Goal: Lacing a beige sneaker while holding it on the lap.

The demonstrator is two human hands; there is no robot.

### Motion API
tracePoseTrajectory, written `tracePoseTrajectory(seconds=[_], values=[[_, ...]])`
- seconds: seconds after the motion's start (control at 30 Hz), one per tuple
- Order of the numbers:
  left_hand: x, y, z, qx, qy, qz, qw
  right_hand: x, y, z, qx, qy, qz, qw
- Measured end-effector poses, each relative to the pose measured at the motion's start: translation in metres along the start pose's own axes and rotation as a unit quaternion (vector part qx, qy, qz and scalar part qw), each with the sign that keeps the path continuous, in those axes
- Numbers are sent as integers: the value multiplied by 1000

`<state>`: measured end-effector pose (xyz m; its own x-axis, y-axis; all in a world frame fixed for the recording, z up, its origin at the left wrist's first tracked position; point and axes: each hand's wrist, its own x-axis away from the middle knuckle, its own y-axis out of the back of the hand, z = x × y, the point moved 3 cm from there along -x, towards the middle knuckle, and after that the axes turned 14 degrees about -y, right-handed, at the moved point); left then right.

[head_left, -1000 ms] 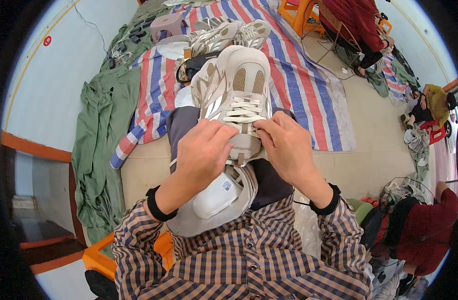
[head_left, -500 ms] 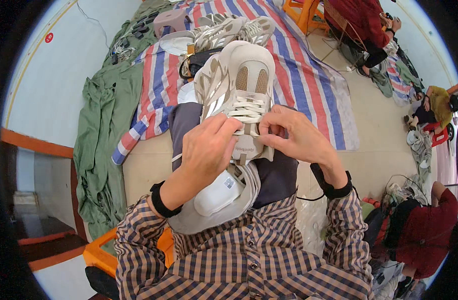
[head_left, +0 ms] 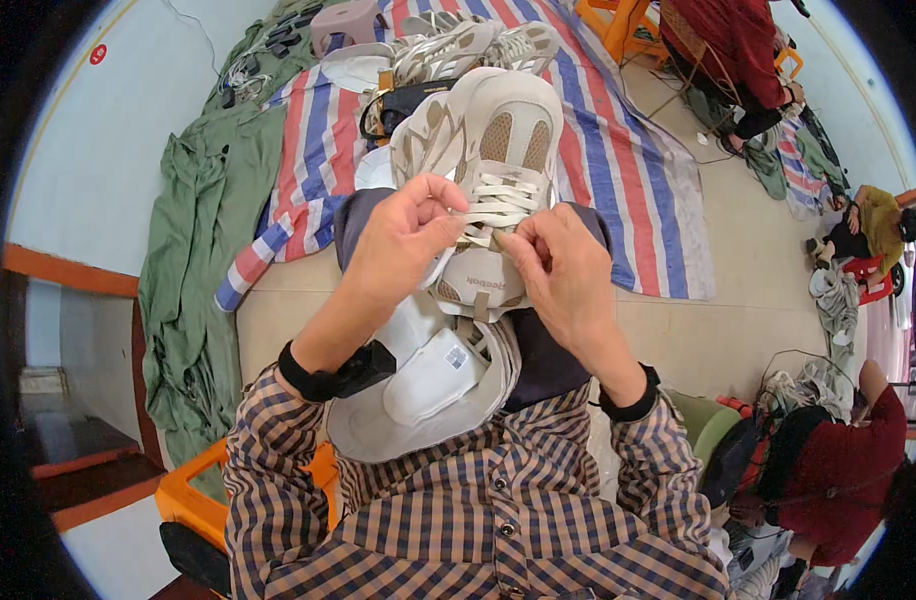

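A cream sneaker (head_left: 528, 96) with tan mesh on its toe rests on my lap, toe pointing away from me. Its pale shoelace (head_left: 506, 206) crosses above the padded tongue (head_left: 478, 278). My left hand (head_left: 390, 240), thumb and forefinger pinched together, grips the lace at the left side of the shoe. At the lower end of the lacing, my right hand (head_left: 570, 275) pinches the lace just above the tongue, with part of its grip hidden by the fingers. Another sneaker (head_left: 418, 140) of the same kind lies against the left side.
On my lap is a grey-white piece (head_left: 368, 440) holding a white insole (head_left: 433, 378). More sneakers (head_left: 458, 50) and a stool (head_left: 343, 22) stand on a striped sheet (head_left: 643, 220) ahead. Green cloth (head_left: 203, 270) lies left. Other people (head_left: 843, 470) sit at the right.
My right hand has moved left, from the shoe's right edge to the middle above the tongue. The left hand has risen slightly, its fingers now pinched on the lace at the left.
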<state>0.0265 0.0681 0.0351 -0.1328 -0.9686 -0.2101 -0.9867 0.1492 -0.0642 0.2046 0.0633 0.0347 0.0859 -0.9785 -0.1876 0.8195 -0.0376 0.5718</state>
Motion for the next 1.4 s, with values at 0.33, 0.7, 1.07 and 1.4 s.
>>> tracePoseTrajectory(seconds=[0.33, 0.7, 1.07, 1.4], values=[[7, 20, 16, 256, 116, -68, 957, 33, 21, -32, -129, -115, -152, 973], [22, 20, -5, 217, 92, -41, 971, 64, 44, -68, -369, -242, 119, 889], [48, 26, -5, -50, 85, 22, 995, 67, 36, -75, -286, -245, 40, 925], [34, 1, -25, -376, -129, 34, 917, 8, 29, 0, -49, -12, 17, 999]])
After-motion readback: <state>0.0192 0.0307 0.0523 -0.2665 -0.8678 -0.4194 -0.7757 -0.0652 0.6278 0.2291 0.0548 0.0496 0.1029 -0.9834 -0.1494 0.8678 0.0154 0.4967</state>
